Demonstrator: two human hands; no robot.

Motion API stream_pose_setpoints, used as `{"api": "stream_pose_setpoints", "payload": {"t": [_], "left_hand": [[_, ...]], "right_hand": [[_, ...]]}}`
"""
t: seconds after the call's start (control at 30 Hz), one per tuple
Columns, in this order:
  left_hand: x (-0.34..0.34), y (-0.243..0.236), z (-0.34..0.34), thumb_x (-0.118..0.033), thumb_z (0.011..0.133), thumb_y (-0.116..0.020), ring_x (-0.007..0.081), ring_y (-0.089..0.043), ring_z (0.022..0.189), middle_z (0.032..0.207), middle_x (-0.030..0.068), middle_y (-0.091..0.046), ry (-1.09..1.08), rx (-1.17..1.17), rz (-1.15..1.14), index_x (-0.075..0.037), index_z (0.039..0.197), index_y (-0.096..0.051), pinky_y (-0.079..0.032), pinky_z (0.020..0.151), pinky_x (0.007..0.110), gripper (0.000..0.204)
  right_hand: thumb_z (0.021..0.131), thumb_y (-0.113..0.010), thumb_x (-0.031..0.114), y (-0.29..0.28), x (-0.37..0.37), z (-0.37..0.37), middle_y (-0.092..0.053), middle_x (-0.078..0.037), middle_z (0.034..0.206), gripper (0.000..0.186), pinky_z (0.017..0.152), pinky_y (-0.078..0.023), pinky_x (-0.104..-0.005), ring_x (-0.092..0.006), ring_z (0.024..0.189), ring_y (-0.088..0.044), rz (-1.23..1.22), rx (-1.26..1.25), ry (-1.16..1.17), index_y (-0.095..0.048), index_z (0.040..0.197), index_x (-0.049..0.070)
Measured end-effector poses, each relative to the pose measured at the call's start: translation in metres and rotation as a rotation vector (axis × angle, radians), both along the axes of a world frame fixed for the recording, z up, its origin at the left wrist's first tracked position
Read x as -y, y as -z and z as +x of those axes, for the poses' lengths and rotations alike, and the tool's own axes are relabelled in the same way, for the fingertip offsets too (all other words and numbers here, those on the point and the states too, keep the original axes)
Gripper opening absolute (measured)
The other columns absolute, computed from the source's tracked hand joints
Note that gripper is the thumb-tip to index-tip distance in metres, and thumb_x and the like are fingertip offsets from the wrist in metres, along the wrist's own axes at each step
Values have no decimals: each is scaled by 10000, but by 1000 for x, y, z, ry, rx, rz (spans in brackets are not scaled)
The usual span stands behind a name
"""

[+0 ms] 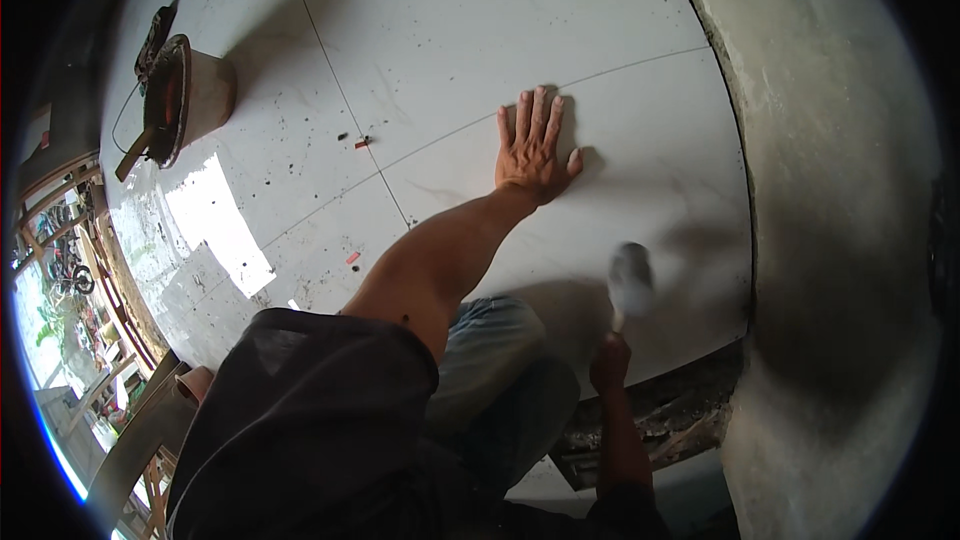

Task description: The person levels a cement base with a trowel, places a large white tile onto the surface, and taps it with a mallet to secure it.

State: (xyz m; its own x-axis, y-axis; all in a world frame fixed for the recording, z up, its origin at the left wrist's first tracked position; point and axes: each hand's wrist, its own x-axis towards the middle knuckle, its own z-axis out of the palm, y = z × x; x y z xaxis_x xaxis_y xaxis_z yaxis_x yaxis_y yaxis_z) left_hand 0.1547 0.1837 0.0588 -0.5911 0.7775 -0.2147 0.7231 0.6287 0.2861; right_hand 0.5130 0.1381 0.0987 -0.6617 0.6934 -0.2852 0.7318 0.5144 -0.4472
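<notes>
My left hand [537,152] lies flat on a large white floor tile [640,120], fingers spread, its tips near the joint with the tile beyond. Lower right, my right hand [610,365] is wrapped around the handle of a mallet [631,280]. The mallet's pale head is smeared by motion and stands over the same tile; whether it touches the surface I cannot tell. Small red tile spacers [362,145] and dark crumbs lie at the tile joints left of my left hand.
A mortar-stained bucket [205,95] with tools at its rim stands on the tiles at the upper left. Along the right runs a bare cement wall [820,170]. Near my right forearm, the tile's edge meets rough dark ground [660,410]. Beyond the far left edge, a motorbike [75,275] shows outdoors.
</notes>
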Motion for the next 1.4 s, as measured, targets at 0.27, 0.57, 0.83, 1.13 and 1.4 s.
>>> {"api": "stream_pose_setpoints", "payload": {"t": [0.27, 0.57, 0.83, 1.13, 1.4], "left_hand": [[2, -5, 0, -506, 884, -421, 297, -3, 1453, 1569, 130, -42, 8, 9, -8, -108, 1508, -90, 4, 1152, 531, 810], [-42, -4, -10, -516, 906, -385, 282, 29, 1453, 1571, 126, -12, 299, -43, -81, -38, 1497, -65, 21, 1160, 499, 824], [-61, -6, -7, -523, 908, -375, 262, 38, 1454, 1572, 122, -17, 321, -57, -64, -41, 1497, -62, 33, 1168, 469, 823], [-102, -6, -19, -497, 908, -388, 249, 28, 1456, 1571, 122, -20, 490, -69, -66, -28, 1493, -66, 21, 1172, 455, 816], [-108, -3, -19, -514, 919, -359, 233, 31, 1456, 1574, 98, -13, 524, -99, -101, -51, 1499, -59, 19, 1175, 453, 801]], "right_hand": [[908, -484, 211, -3, 1, 20, -455, -201, 586, 334, 521, -350, -482, -422, 564, -496, -260, -9, 238, -445, 644, 11], [1008, -302, 374, -29, 19, 23, -513, -193, 664, 509, 588, -365, -506, -408, 652, -531, -26, -97, 183, -456, 708, -7], [948, -392, 211, 1, 34, 57, -533, -190, 670, 345, 538, -379, -508, -396, 587, -539, -22, -27, 185, -464, 683, 1], [810, -530, 111, 2, 26, 51, -508, -177, 624, 203, 542, -399, -500, -395, 605, -541, 67, 59, -23, -473, 630, 39], [830, -549, 138, -8, 31, 57, -476, -162, 613, 266, 529, -351, -492, -399, 606, -511, -225, -8, 293, -432, 613, 37]]}}
